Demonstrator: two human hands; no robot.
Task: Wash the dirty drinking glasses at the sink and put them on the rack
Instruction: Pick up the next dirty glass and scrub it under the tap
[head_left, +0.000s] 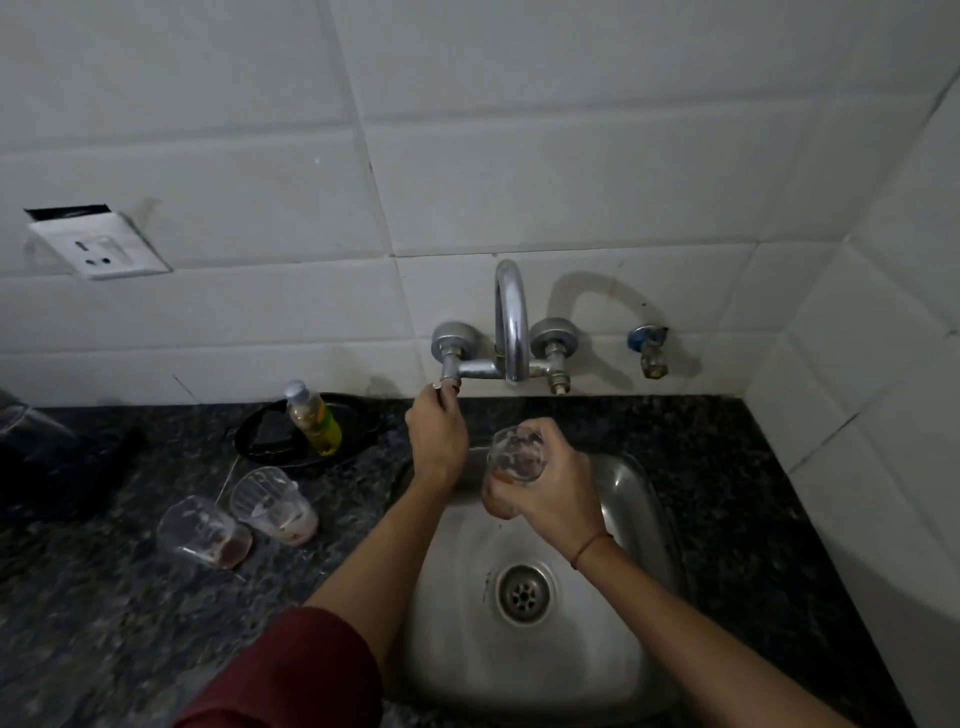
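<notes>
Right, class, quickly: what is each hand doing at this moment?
Left hand: gripping the tap handle.
Right hand: holding a dirty glass over the sink.

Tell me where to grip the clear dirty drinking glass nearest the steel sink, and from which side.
Grip the mid wall of the clear drinking glass with pink dregs, coming from the side facing the steel sink. It stands mouth up, the other dirty glass sits close on its far side, and bare granite counter lies sinkward.
</notes>
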